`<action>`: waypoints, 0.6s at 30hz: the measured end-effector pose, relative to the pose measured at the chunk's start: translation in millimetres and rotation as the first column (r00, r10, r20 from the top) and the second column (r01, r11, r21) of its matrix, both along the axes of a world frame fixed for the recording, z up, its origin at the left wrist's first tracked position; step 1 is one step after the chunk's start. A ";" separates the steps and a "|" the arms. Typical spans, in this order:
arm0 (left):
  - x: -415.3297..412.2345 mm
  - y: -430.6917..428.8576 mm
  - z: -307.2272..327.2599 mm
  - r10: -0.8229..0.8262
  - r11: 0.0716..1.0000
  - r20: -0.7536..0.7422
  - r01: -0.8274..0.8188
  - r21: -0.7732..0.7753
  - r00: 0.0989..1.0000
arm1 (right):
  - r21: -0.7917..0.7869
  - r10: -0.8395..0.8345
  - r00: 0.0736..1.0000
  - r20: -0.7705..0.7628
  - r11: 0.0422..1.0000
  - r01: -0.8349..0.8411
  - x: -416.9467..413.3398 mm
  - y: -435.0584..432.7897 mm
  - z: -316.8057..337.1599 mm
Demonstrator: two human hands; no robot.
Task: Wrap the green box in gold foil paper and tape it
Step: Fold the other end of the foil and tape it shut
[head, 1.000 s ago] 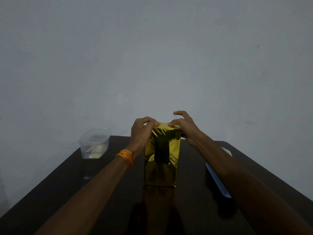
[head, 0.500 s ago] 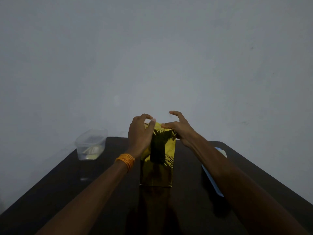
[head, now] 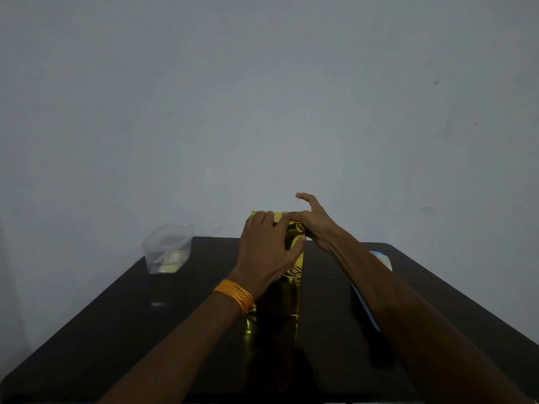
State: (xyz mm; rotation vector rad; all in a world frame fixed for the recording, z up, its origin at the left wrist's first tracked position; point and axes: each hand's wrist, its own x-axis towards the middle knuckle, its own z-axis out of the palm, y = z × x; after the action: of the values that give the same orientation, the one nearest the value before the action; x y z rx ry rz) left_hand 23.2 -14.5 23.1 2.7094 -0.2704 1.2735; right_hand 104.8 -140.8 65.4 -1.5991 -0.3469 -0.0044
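We find the gold foil-wrapped box (head: 293,275) upright mid-worktop (head: 145,330), the clear plastic tub (head: 167,249) by the far left corner and the flat blue board (head: 382,259) along the right edge. Our left hand (head: 267,249) grips the box's top, and our right hand (head: 315,225) presses there too.

The left hand (head: 267,252) covers the upper front of the gold-wrapped box (head: 293,290), the right forearm (head: 408,310) hides most of the flat blue thing (head: 366,304) at the box's 3 o'clock, and the contents of the clear tub (head: 167,249) at 10 o'clock are too dim to name.
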 end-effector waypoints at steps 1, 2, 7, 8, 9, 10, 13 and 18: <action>0.0 -0.9 0.4 0.005 1.000 -0.016 -0.005 -0.005 1.000 | 0.003 0.001 1.000 -0.001 1.000 -0.001 0.6 -0.4 -0.9; -0.3 -1.7 1.2 0.010 1.000 -0.027 -0.010 -0.010 1.000 | 0.008 0.003 1.000 -0.002 1.000 -0.003 1.4 -1.0 -1.7; -1.8 -3.4 0.4 0.036 0.999 -0.045 -0.036 0.000 0.998 | 0.003 -0.004 1.000 0.012 1.000 0.004 2.0 -2.6 -4.5; -2.3 -3.5 1.6 0.031 0.999 -0.056 -0.032 -0.011 0.998 | 0.005 -0.002 1.000 0.013 1.000 0.002 2.2 -2.4 -4.4; -3.4 -4.0 3.3 0.028 0.999 -0.069 -0.030 -0.024 0.997 | 0.006 -0.002 1.000 0.014 1.000 0.002 2.2 -2.6 -4.3; -4.0 -4.4 4.8 0.028 0.999 -0.080 -0.031 -0.032 0.996 | 0.005 -0.003 1.000 0.015 1.000 0.003 2.8 -2.2 -4.5; -5.5 -6.7 7.3 0.046 0.999 -0.099 -0.049 -0.022 0.994 | -0.002 -0.014 1.000 0.019 1.000 0.014 4.8 -1.9 -6.0; -5.0 -3.5 10.0 0.057 0.997 -0.108 -0.051 0.059 0.993 | 0.008 -0.017 0.999 0.031 1.000 0.016 6.5 -2.5 -7.4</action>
State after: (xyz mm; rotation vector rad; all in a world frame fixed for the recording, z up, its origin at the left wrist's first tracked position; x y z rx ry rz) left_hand 18.2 -18.0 33.1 2.8402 -0.2250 1.1420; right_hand 111.3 -143.3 58.0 -1.5960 -0.3574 -0.0431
